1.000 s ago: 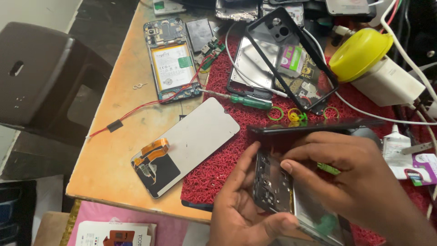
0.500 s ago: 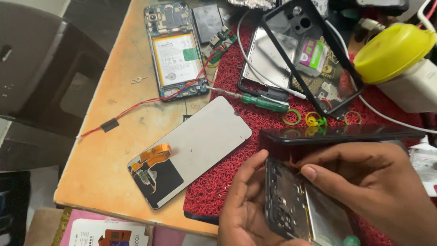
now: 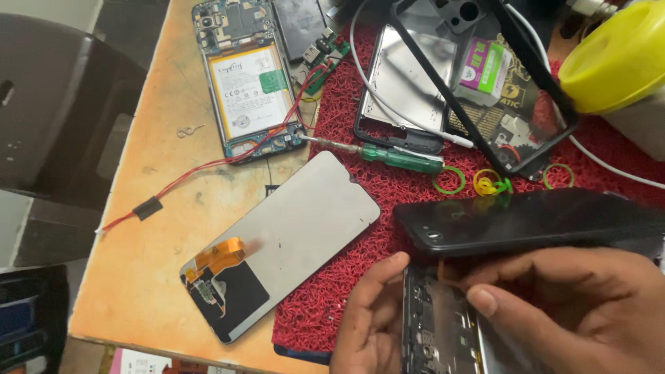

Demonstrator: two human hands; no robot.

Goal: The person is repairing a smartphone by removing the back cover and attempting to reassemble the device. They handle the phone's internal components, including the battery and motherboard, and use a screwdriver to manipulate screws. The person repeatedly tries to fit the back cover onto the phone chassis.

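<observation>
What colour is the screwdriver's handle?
Green, clear in the head view: screwdriver lying on the red mat.

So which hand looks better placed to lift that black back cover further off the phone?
Probably the right hand: its fingers already lie along the open phone frame, just under the lifted black back cover. The left hand grips the frame's side, steadying it.

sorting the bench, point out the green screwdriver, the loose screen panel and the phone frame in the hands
green screwdriver [image 3: 402, 158], head view, on its handle
loose screen panel [image 3: 305, 228], head view, on its grey back
phone frame [image 3: 433, 322], head view, on its open inside
</observation>
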